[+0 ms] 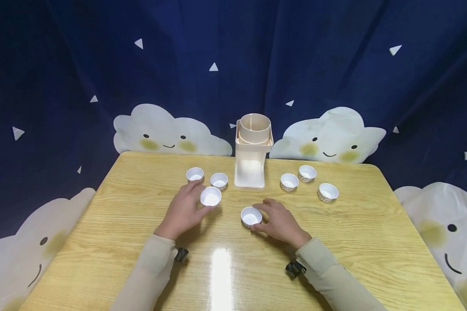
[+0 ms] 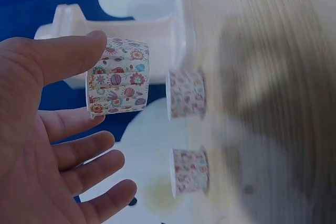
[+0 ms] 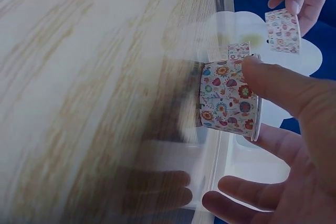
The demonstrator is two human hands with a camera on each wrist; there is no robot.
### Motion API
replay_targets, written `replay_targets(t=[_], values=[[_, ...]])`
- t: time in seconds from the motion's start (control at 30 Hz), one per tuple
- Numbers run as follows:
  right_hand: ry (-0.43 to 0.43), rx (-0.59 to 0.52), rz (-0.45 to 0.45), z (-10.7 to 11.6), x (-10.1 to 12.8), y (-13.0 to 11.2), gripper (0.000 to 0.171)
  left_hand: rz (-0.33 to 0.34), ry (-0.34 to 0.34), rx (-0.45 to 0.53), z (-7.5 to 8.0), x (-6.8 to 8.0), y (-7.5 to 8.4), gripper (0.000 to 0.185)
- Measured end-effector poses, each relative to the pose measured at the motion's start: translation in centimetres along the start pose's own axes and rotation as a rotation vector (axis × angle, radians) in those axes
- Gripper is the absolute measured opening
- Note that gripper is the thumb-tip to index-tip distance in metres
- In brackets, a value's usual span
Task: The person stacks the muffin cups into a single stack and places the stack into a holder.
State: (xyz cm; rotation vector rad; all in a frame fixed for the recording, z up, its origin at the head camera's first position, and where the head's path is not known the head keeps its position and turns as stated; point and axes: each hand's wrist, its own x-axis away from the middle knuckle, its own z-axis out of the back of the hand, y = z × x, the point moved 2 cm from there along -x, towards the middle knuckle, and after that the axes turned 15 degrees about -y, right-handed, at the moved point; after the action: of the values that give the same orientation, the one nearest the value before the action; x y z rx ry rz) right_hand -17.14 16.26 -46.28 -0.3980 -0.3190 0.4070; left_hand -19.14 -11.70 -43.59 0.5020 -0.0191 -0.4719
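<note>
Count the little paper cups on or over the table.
7: one in the left hand, one in the right hand, two behind-left, three right.

Motion blurs the table [image 3: 79, 77] and the two standing cups [image 2: 186, 94] in both wrist views.

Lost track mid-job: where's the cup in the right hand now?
In the head view, the floral paper cup sits near the table's centre, pinched by the right hand, in front of the beige dispenser.
</note>
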Motion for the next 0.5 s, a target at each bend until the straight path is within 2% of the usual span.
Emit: replay_targets(t=[0.2,0.5], values=[[0.001,-0.009,-0.01,-0.2,0.0,0.2,0.064,-0.044,-0.032,-0.018,-0.2,-0.1,1.6,0.057],[-0.003,-0.01,-0.008,-0.3,-0.1,0.1,0.064,-0.051,-0.055,-0.039,-0.7,-0.2,1.9,0.059]])
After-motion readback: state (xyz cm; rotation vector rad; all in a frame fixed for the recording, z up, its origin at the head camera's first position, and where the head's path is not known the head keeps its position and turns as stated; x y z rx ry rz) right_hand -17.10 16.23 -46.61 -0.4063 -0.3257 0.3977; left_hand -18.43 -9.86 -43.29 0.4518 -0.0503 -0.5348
